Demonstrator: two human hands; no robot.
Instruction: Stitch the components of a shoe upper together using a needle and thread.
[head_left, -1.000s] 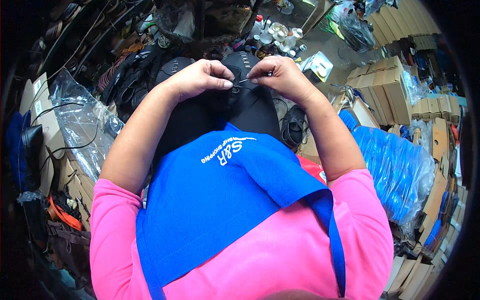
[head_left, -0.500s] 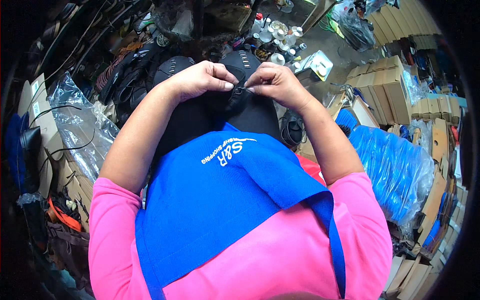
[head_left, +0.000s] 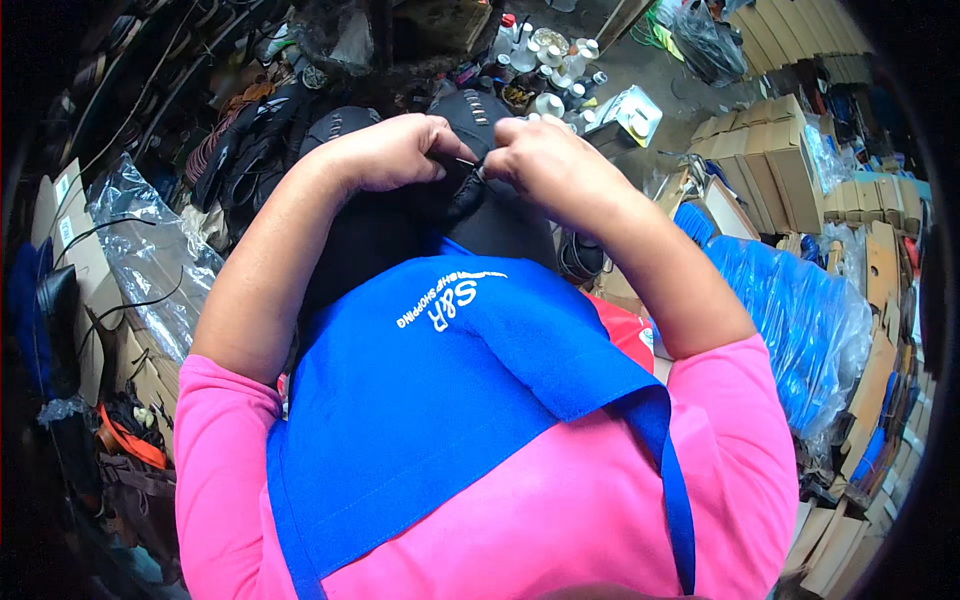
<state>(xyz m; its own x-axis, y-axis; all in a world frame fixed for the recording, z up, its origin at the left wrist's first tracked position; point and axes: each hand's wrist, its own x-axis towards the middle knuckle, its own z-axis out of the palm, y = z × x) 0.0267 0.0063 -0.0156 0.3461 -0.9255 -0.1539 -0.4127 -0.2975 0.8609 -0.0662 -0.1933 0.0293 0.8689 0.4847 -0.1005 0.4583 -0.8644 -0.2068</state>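
Note:
Over my lap both hands meet at a small black piece (head_left: 462,196), curved and soft-looking; its exact kind is hard to tell. My left hand (head_left: 405,152) is closed at its left side, thumb and finger pinching the upper edge. My right hand (head_left: 545,165) is closed too, its fingertips pressed together at the right edge on what looks like a thin black cord, mostly hidden by the fingers. The black piece rests against my dark trousers (head_left: 515,215), below the knee with pale stitch-like marks. A blue apron (head_left: 400,400) covers my front.
Beyond my knees stand several white-capped bottles (head_left: 550,75) and a white container (head_left: 630,115). To the right are cardboard boxes (head_left: 755,160) and blue items in clear plastic (head_left: 785,320). Clear plastic sheeting (head_left: 150,250) and black footwear-like items (head_left: 250,140) lie left.
My right hand has turned so its back faces up more, fingers curled in at the black piece. My left hand has shifted slightly left. The whole view has moved a little.

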